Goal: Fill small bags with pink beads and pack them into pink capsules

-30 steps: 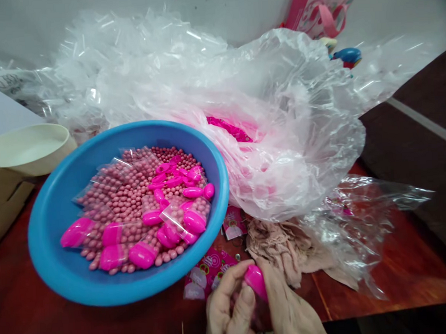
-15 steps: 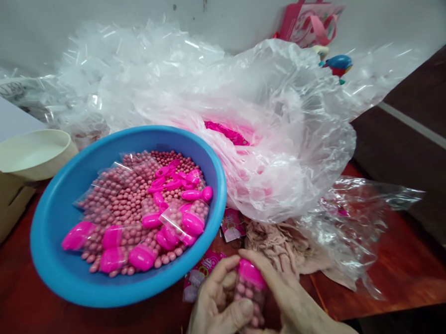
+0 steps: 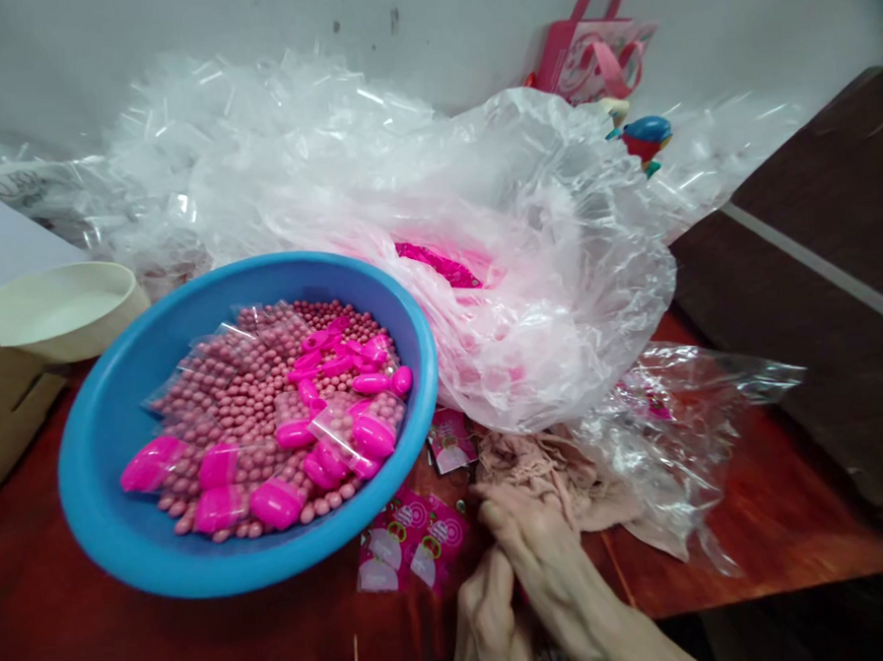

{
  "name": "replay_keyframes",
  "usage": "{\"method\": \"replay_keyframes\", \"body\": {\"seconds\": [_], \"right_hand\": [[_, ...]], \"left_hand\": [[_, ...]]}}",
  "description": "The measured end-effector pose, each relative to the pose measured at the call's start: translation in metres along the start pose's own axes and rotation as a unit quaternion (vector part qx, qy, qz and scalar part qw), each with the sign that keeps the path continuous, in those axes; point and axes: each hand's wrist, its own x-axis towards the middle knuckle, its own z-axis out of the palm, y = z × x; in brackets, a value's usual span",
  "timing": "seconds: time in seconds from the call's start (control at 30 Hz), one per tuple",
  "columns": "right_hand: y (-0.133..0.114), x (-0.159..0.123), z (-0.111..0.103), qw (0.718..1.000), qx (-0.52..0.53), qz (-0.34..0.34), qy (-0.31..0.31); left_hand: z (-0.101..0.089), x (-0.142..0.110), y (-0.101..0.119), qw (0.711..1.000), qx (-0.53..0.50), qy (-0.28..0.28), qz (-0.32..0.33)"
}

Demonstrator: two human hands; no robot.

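Observation:
At the table's front edge my right hand lies over and against my left hand, both with curled fingers. Whatever they hold is hidden behind them; only a trace of pink shows in the gap. Just left of my hands lie pink printed cards with white shapes. A blue basin stands further left, filled with loose pink beads. On the beads rest clear packets with bright pink caps and several small pink plastic pieces.
A crumpled beige cloth and clear plastic film lie beyond my right hand. Large translucent bags fill the back. Cardboard stands at right; a cream bowl sits at far left.
The pink-capped clear container of beads, visible between my hands before, is now hidden. My hands have closed together and turned over, the left moving right, uncovering the cards. The view has shifted slightly.

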Motion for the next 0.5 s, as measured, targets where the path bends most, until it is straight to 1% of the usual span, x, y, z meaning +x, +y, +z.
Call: {"method": "replay_keyframes", "body": {"seconds": [0.1,0.17,0.2,0.27,0.4,0.5], "right_hand": [[0.001,-0.005,0.014,0.999,-0.043,0.001,0.005],[0.004,-0.008,0.016,0.998,-0.066,-0.002,-0.009],[0.006,-0.008,0.016,0.997,-0.080,-0.005,-0.015],[0.010,-0.009,0.014,0.995,-0.101,-0.019,-0.020],[0.013,-0.007,0.010,0.989,-0.128,-0.068,-0.015],[0.011,-0.009,0.006,0.987,-0.137,-0.077,-0.009]], "left_hand": [[0.002,-0.001,-0.013,0.998,0.010,-0.001,0.056],[0.002,0.000,-0.020,0.995,0.023,-0.017,0.099],[0.002,0.000,-0.022,0.993,0.029,-0.025,0.111],[0.003,0.001,-0.026,0.992,0.040,-0.031,0.117],[0.002,0.001,-0.030,0.991,0.051,-0.038,0.115],[-0.001,0.001,-0.029,0.991,0.057,-0.044,0.110]]}}
